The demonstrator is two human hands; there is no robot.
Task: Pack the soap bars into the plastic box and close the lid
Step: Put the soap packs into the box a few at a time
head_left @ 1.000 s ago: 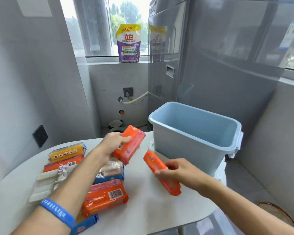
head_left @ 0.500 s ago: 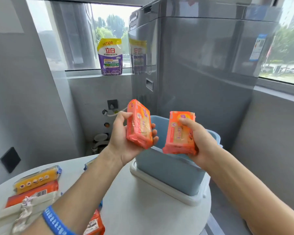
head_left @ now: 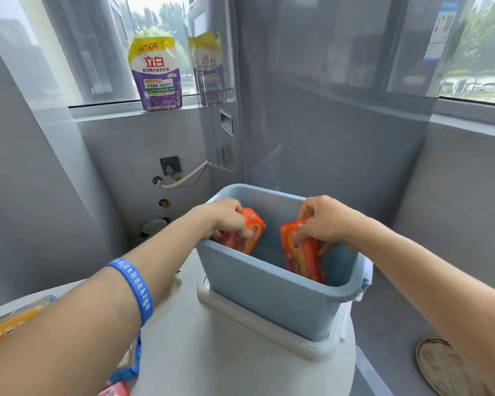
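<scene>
A light blue plastic box (head_left: 269, 292) stands on the round white table, resting on its white lid (head_left: 257, 330). My left hand (head_left: 226, 218) reaches over the box's left rim and grips an orange soap bar (head_left: 250, 234) inside the opening. My right hand (head_left: 326, 221) holds a second orange soap bar (head_left: 300, 252) upright, lower in the box near the right side. A yellow-orange soap pack (head_left: 9, 324) lies at the table's left edge, and part of a red pack (head_left: 116, 390) shows at the bottom.
A grey appliance (head_left: 312, 110) rises right behind the box. A purple detergent pouch (head_left: 156, 75) stands on the window sill. A round woven item (head_left: 443, 367) lies on the floor at the right. The white table (head_left: 200, 355) ends just past the box.
Both hands have gone from holding the two orange bars up above the rim to lowering them inside the blue box. The view has tilted down and closer.
</scene>
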